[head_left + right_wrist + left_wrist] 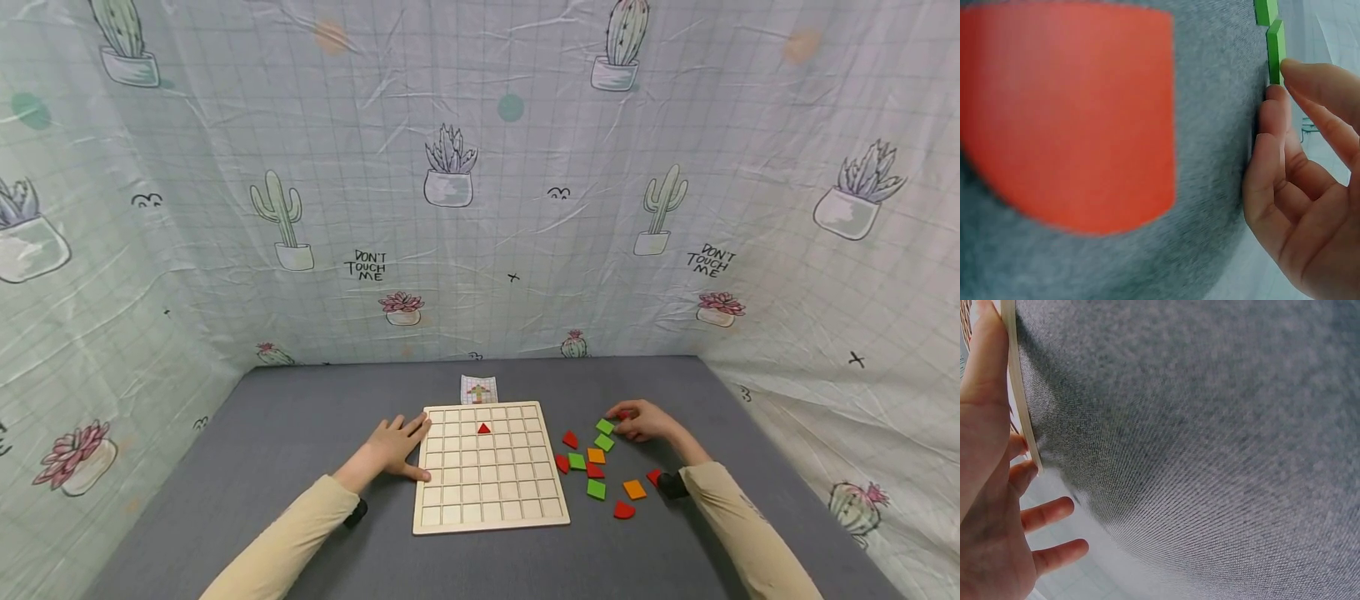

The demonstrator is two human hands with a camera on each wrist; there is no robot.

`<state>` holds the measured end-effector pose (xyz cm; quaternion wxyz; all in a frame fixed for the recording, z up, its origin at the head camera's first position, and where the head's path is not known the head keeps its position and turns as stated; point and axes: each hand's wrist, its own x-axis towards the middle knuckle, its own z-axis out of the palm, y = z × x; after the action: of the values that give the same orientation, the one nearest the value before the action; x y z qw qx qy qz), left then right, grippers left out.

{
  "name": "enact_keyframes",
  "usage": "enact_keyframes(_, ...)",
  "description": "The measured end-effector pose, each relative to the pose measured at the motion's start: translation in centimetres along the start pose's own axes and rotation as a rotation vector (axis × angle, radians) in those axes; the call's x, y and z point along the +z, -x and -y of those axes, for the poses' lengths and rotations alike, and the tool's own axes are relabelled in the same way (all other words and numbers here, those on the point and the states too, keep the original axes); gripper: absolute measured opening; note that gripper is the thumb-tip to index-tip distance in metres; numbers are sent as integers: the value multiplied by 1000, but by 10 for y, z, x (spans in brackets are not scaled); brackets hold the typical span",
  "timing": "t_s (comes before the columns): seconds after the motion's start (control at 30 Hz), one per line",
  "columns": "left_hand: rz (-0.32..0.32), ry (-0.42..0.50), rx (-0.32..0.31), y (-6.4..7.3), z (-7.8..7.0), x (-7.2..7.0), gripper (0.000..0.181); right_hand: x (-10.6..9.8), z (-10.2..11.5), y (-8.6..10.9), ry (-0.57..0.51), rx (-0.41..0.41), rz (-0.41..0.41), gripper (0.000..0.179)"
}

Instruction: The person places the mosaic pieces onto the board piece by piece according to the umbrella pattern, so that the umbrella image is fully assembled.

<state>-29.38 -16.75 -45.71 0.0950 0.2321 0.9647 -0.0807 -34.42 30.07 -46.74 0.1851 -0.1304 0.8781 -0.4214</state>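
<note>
My left hand (393, 446) rests at the left edge of a pale wooden grid board (491, 527), thumb and fingers spread over its rim. In the left wrist view, the thumb (988, 356) lies along the board's edge (1022, 394). A red triangle piece (483, 429) sits in a cell near the board's top. Right of the board, my right hand (645, 421) pinches a green square tile (605, 427) at the far end of the loose pieces. The right wrist view shows thumb and fingertips at this tile (1277, 53), with another green tile (1265, 11) beyond it.
Several red, green and orange pieces lie between the board and my right arm, among them an orange square (634, 489) and a red rounded piece (624, 510). A small printed pattern card (478, 388) lies behind the board. A patterned curtain (495, 242) surrounds the grey table (315, 425).
</note>
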Motion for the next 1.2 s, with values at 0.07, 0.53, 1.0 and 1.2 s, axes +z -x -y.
enact_keyframes(0.07, -3, 1, 1, 0, 0, 0, 95, 0, 2, -2, 2, -13, 31, 37)
enact_keyframes(0.53, 3, 29, -4, 1, -1, -1, 95, 6, 12, -5, 91, -24, 22, 35)
enact_keyframes(1.0, 11, 25, -12, 1, -1, -2, 94, 7, 10, -3, 108, 53, -70, 33)
enact_keyframes(1.2, 6, 25, -6, 2, -2, -4, 94, 7, 8, -3, 105, 45, -72, 31)
